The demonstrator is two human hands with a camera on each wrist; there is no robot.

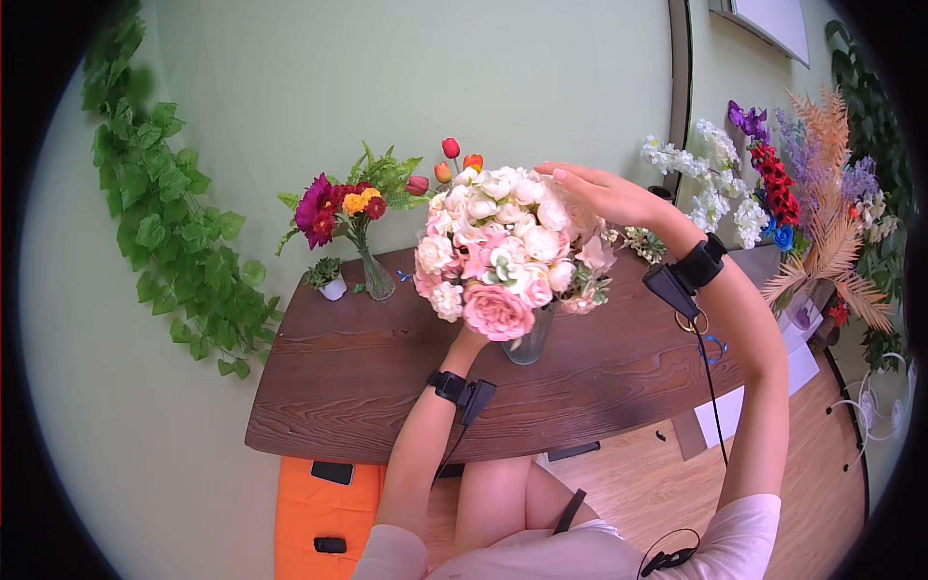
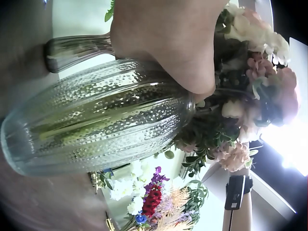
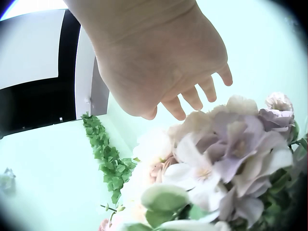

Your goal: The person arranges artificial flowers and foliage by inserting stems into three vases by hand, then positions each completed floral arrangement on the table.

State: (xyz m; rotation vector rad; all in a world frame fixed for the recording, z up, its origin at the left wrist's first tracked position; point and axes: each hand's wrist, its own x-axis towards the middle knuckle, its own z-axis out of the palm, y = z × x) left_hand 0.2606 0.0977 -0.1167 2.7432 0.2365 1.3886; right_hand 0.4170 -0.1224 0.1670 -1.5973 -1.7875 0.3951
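A full bouquet of pink and white flowers point(image 1: 507, 242) stands in a dimpled clear glass vase point(image 2: 110, 115) on the dark wooden table. My left hand point(image 2: 166, 41) grips the vase around its neck, just under the blooms; most of its fingers are hidden behind the hand and glass. Green stems show through the glass. Above the bouquet, my right hand point(image 1: 614, 196) lies palm down with fingers extended over the white blooms. In the right wrist view, its spread fingertips point(image 3: 192, 98) hover close over the pale petals, holding nothing.
Left on the table point(image 1: 329, 387) stand a small glass vase point(image 1: 377, 277) of mixed flowers and a potted succulent point(image 1: 332, 282). Tulips point(image 1: 450, 148) rise behind the bouquet. More artificial flowers point(image 1: 773, 184) stand at right. Ivy point(image 1: 164, 193) hangs on the left wall.
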